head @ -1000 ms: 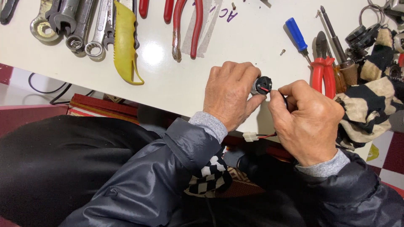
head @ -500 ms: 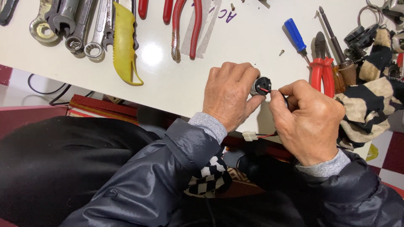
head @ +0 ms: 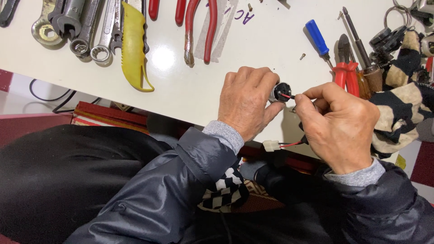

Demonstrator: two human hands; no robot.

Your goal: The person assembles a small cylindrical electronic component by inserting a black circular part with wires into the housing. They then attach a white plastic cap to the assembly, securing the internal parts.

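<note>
The part (head: 282,91) is small, round and black, with a dark open face that looks toward the right hand. A thin red wire (head: 286,96) comes out of this face. It is held above the near edge of the white table (head: 190,86), between the two hands. The left hand (head: 247,101) is closed around the part, with the fingers curled over the top and the thumb under it. The right hand (head: 337,124) pinches the red wire just beside the part, between thumb and forefinger, and the other fingers are folded in. Under the hands a white plug (head: 271,145) hangs on red and black wires, below the table edge.

On the table, behind the hands, lie wrenches (head: 77,27), a yellow tool (head: 133,45), red pliers (head: 199,27), a blue screwdriver (head: 317,37) and red cutters (head: 346,68). A striped cloth (head: 402,104) lies at the right.

Compared with half a second ago, almost nothing is different. Both hands keep the same grip and the part stays in the same place. The tools on the table have not moved.
</note>
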